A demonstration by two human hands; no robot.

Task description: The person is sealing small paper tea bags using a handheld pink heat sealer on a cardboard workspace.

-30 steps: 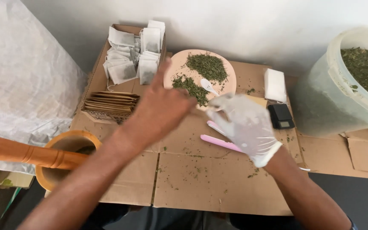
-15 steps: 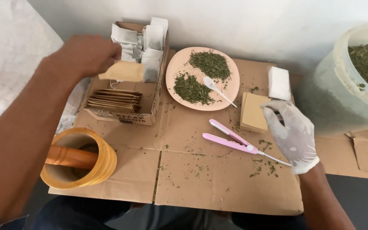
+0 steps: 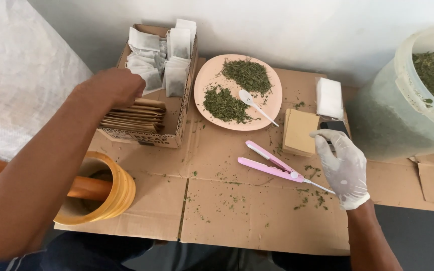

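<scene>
Hands have parted: the bare left hand (image 3: pixel 115 88), fingers curled, now dips into the cardboard box (image 3: pixel 146 134) at ten o'clock, touching the brown envelopes (image 3: pixel 136 116). The gloved right hand (image 3: pixel 344 168), loosely spread and holding nothing, rests at three o'clock beside the tan stack (image 3: pixel 301 131), off the pink sealer (image 3: pixel 272 164).

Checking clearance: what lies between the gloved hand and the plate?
In the head view, a stack of tan sheets lies between the right hand and the plate, with herb crumbs on the cardboard.

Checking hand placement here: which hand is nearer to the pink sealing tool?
Right. The gloved right hand is just beside the pink sealing tool's cord end, over the small brown packets. The bare left hand is far off, in the cardboard box.
</scene>
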